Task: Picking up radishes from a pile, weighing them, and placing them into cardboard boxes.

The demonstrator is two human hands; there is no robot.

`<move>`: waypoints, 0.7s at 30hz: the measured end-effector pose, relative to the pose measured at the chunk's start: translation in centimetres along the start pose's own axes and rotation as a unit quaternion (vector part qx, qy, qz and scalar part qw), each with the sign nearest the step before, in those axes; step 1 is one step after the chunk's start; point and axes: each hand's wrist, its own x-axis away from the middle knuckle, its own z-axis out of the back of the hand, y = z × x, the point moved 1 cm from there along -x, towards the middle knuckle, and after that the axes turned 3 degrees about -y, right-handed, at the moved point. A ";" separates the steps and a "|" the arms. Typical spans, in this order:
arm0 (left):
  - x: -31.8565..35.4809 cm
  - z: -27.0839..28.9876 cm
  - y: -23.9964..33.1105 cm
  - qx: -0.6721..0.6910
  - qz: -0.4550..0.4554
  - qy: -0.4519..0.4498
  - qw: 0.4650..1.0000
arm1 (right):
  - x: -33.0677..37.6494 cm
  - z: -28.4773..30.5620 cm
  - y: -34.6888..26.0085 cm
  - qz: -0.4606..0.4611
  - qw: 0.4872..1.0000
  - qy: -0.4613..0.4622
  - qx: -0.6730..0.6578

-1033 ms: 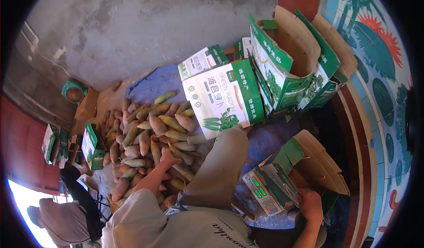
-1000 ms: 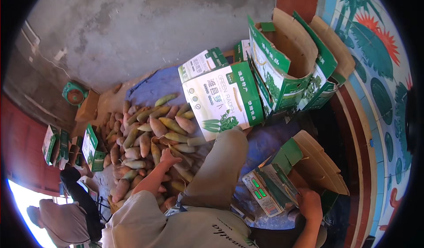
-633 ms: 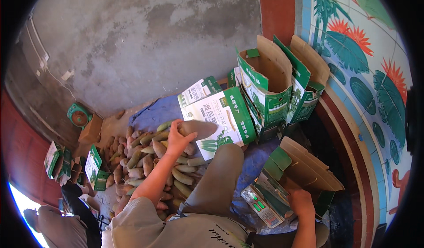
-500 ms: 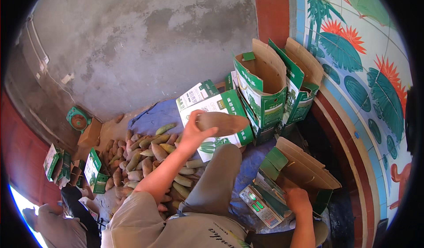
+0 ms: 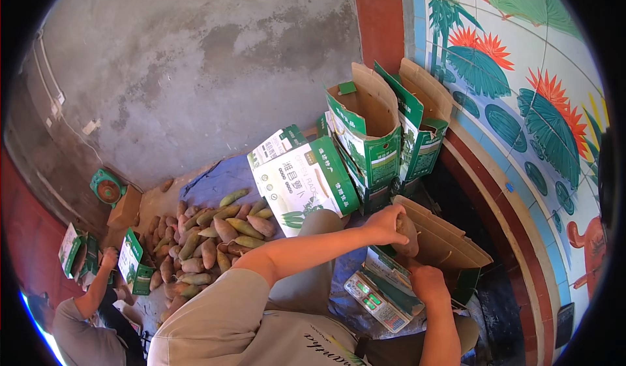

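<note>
- We see the fingers (image 5: pixel 377 224) of our left hand (image 5: pixel 386 226) curled tight around 1 brownish sweet potato (image 5: pixel 407 234), held upright just above the open carton (image 5: pixel 450 248) that sits on the scale (image 5: pixel 381 292).
- Our right hand (image 5: pixel 427 281) rests lower, at the near edge of that carton; its fingers are hidden behind the cardboard, so we cannot tell whether they are spread or gripping.
- The carton's brown flaps stand open and lean outward. If we let the sweet potato go from this height, it could strike a flap, tip the carton, or bounce off onto the blue tarp (image 5: pixel 215 183).
- The carton overhangs the small scale; a push from our right hand could slide it off the platform, in our judgement.
- Our left arm reaches across our knee, so a slip of the grip would drop the root onto the scale's display.
- Farther out lie the pile of sweet potatoes (image 5: pixel 208 242), 1 flat printed box (image 5: pixel 303 183) and 2 upright green cartons (image 5: pixel 385 137) by the painted wall.
- A second person (image 5: pixel 85 314) crouches at lower left with more green boxes.
</note>
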 end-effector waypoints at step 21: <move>0.5 1.5 -0.2 -0.040 -0.153 -0.045 0.986 | -1.0 -0.9 0.8 0.002 0.997 0.070 -0.016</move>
